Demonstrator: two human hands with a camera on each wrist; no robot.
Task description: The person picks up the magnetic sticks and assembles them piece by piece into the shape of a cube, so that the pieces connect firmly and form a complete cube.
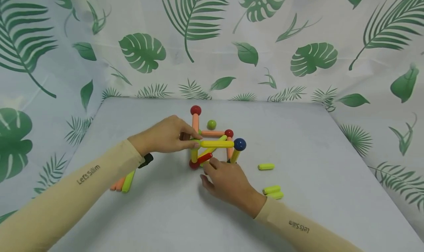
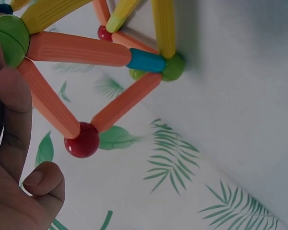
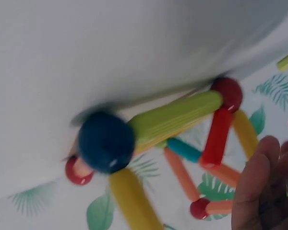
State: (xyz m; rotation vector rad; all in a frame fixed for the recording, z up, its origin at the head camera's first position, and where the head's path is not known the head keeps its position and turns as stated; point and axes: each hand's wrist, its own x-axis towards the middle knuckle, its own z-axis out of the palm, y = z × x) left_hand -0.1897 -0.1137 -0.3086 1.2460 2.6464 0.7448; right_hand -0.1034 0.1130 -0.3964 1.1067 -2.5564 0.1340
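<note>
Head view: the left hand (image 1: 165, 136) pinches the rod-and-ball frame (image 1: 213, 143) mid-worktop (image 1: 298, 141); the right hand (image 1: 226, 180), fingers relaxed, touches its red rod (image 1: 204, 158). Loose green rods (image 1: 273, 192) lie right, with open room beyond.

Left wrist view: fingers (image 2: 12, 124) touch an orange rod (image 2: 48, 103).

Right wrist view: the blue ball (image 3: 105, 142) is blurred.

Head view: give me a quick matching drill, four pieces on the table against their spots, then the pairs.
1. blue ball
2. loose green ball
3. single green stick
4. top red ball

A. alone on the table, right of the frame
B. on top of the upright orange stick
C. at the right end of the yellow stick
D. on the table behind the frame

Pairs: 1-C, 2-D, 3-A, 4-B
</note>
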